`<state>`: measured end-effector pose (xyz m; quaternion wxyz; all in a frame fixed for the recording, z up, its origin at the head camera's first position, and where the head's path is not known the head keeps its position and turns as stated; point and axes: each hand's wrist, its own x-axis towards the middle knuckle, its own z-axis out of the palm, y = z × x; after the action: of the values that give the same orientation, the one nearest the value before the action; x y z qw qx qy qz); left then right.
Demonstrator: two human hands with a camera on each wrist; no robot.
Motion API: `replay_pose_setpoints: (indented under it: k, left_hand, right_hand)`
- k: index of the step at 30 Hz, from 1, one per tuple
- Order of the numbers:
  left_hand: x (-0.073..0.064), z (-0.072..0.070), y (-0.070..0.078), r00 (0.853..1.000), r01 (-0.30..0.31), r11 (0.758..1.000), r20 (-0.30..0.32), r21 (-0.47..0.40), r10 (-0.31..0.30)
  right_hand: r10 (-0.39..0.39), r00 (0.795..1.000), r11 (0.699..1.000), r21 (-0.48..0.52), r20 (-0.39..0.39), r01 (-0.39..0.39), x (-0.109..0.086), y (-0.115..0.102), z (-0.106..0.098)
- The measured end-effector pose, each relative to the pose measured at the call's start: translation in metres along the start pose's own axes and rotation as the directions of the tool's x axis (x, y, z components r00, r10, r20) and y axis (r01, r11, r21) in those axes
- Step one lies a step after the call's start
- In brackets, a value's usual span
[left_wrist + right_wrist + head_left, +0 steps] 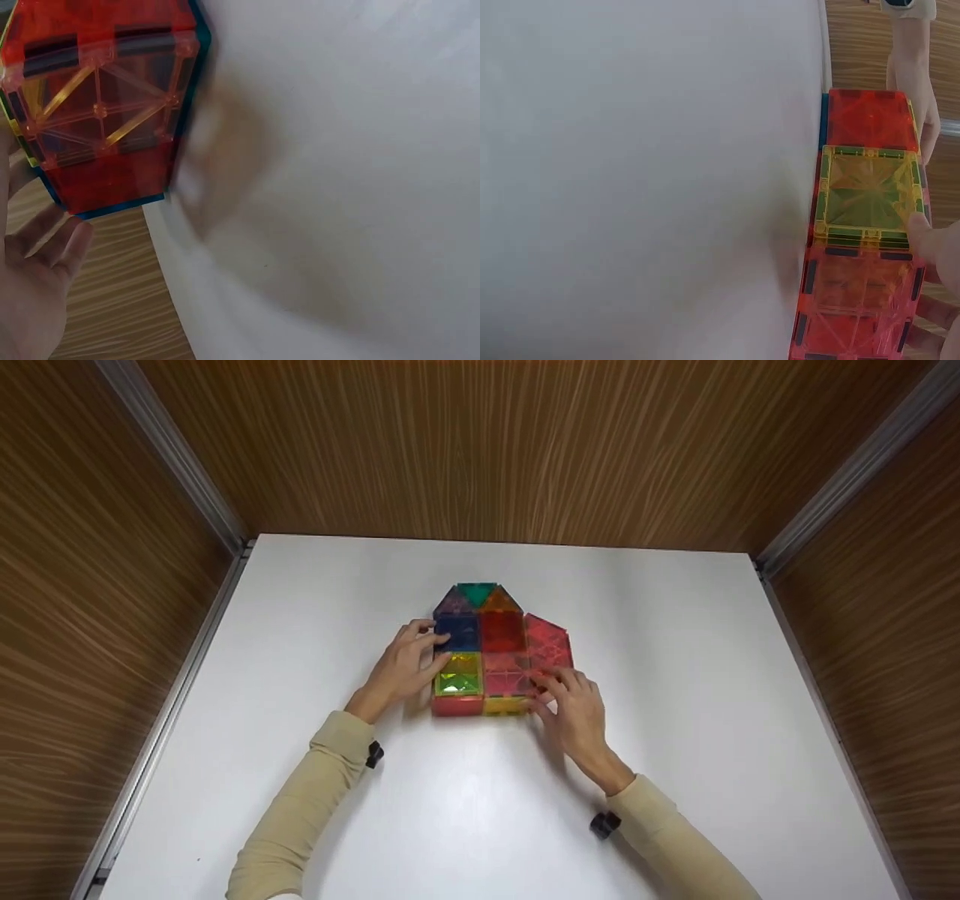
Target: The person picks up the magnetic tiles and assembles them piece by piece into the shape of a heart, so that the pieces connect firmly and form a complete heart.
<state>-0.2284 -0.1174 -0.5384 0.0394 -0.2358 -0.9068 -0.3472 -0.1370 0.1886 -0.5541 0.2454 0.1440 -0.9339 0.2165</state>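
A house-like build of see-through magnetic tiles (pixel 502 631) sits on the white table. Its upper face has a blue square tile (pixel 459 626), red and pink squares and a yellow-green one (pixel 461 684). Triangular tiles (pixel 477 593) line the far end. At the left edge, my left hand (pixel 401 664) lays its fingers on the blue tile, thumb beside the yellow-green one. My right hand (pixel 579 712) pinches at the near right corner, beside a pink panel (pixel 550 641) that angles outward. In the right wrist view, its thumb (pixel 924 229) meets the yellow tile (pixel 866 199).
The white table (pixel 480 810) extends around the build on every side. Wood-grain walls (pixel 480 450) with metal corner rails (pixel 169 457) stand at the back and both sides. A small black device (pixel 604 824) is by the right sleeve, another (pixel 374 754) by the left.
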Motion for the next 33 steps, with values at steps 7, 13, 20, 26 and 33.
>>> replay_pose_setpoints:
  k: [7, 13, 20, 26, 33]
  left_hand:
    - [-0.008, 0.007, 0.007, 1.000, -0.020, 0.999, -0.009, 0.031, 0.020]
    - [-0.015, 0.015, 0.015, 0.995, -0.094, 0.995, -0.015, 0.046, 0.095]
    - [-0.017, 0.026, 0.028, 0.994, -0.104, 0.993, -0.013, 0.059, 0.105]
    - [-0.012, 0.036, 0.043, 0.996, -0.077, 0.995, -0.038, 0.069, 0.080]
    - [-0.008, 0.047, 0.058, 0.999, -0.015, 0.995, -0.046, 0.102, 0.020]
  right_hand:
    - [-0.005, 0.999, 1.000, 0.031, 0.041, 0.004, 0.011, 0.028, -0.006]
    - [-0.012, 0.999, 0.999, 0.047, 0.052, 0.009, 0.022, 0.052, -0.012]
    - [-0.004, 0.997, 0.997, 0.074, 0.072, -0.002, 0.031, 0.075, -0.015]
    - [0.020, 0.996, 0.997, 0.077, 0.083, -0.027, 0.037, 0.086, -0.014]
    - [0.031, 0.996, 0.995, 0.088, 0.089, -0.039, 0.044, 0.098, -0.016]
